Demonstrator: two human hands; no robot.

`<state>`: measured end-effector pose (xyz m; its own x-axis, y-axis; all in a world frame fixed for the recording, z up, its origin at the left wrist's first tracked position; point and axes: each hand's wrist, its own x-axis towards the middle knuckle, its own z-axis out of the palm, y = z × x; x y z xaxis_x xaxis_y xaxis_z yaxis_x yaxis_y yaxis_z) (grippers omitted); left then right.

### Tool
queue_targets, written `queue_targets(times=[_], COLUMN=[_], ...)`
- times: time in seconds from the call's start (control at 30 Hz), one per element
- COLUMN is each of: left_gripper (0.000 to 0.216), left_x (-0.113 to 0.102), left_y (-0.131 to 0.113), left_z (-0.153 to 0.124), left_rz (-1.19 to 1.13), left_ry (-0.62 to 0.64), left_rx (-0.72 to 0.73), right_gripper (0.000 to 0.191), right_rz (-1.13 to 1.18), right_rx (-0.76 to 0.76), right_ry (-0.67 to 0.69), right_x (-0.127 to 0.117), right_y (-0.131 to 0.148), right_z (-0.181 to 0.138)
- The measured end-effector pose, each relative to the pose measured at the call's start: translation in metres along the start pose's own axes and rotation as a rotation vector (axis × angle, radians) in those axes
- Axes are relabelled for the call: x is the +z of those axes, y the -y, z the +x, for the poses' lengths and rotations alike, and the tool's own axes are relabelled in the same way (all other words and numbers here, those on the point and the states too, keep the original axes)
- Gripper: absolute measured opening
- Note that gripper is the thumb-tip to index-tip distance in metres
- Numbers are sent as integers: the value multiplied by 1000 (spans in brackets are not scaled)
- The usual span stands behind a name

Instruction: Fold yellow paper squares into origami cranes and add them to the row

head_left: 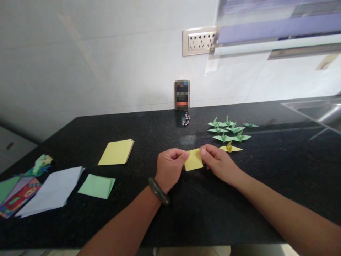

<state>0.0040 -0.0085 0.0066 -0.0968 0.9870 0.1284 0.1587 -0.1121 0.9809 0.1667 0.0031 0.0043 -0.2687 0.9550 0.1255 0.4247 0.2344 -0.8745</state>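
Yellow four-sided paper sheet, upper corners thumb-covered, is pinched by left hand and right hand; green winged paper cranes stand beyond.

Right of one phone, seven green paper cranes and one yellow crane. In front of the phone, one bead strap, then one left hand, one right hand, one dark bracelet and one yellow paper piece. Left of the phone and lower, one yellow paper stack, one light-green paper bundle, one white paper stack and one printed packet.
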Motion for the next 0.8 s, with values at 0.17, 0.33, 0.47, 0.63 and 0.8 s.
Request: queue_targets(times=[0.17,0.33,0.47,0.63,0.8], left_gripper=[16,18,19,19,17], left_x=[1,0,0,-2,0], left_y=[0,3,5,6,4], left_z=[-1,0,1,5,2], left_rz=[-1,6,-12,-92,-80], left_ry=[10,-41,-66,-114,-12], left_rx=[-7,16,4,-32,-46], right_gripper=[28,31,33,35,28], right_rz=[161,162,31,-50,255], right_rx=[52,126,48,63,87], right_ry=[178,223,200,103,14], right_x=[6,2,-2,-1,6], right_y=[3,0,-2,-2,-2], right_z=[-1,-1,-1,0,2])
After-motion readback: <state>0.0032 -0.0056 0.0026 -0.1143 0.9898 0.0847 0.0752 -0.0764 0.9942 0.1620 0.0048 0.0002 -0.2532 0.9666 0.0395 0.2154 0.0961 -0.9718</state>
